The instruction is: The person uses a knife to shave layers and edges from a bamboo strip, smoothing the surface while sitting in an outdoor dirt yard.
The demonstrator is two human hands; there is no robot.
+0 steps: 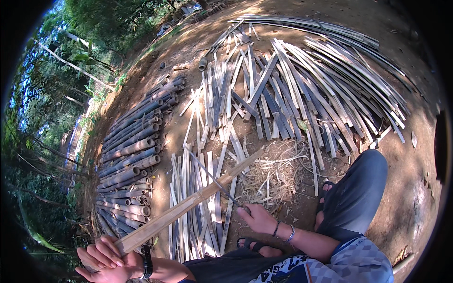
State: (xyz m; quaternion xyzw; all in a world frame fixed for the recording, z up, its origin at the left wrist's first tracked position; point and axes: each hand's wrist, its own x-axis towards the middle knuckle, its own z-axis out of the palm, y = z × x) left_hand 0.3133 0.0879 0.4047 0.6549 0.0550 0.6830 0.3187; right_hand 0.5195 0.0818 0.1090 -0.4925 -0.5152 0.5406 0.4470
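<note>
My left hand is closed round the near end of a long split bamboo slat, which slants up and away to the right. In my right hand is a knife with a long, thin, dark blade; its handle is mostly covered by my fingers. The blade crosses the slat beyond its middle and looks to be against it, its tip pointing up and left. Beneath the slat lies a bundle of pale bamboo strips. Thin curled shavings cover the ground ahead of my right hand.
Whole dark bamboo poles are stacked at the left. A wide pile of split slats fans out ahead and to the right, with longer strips behind. My bent knee and sandaled foot are close to the shavings.
</note>
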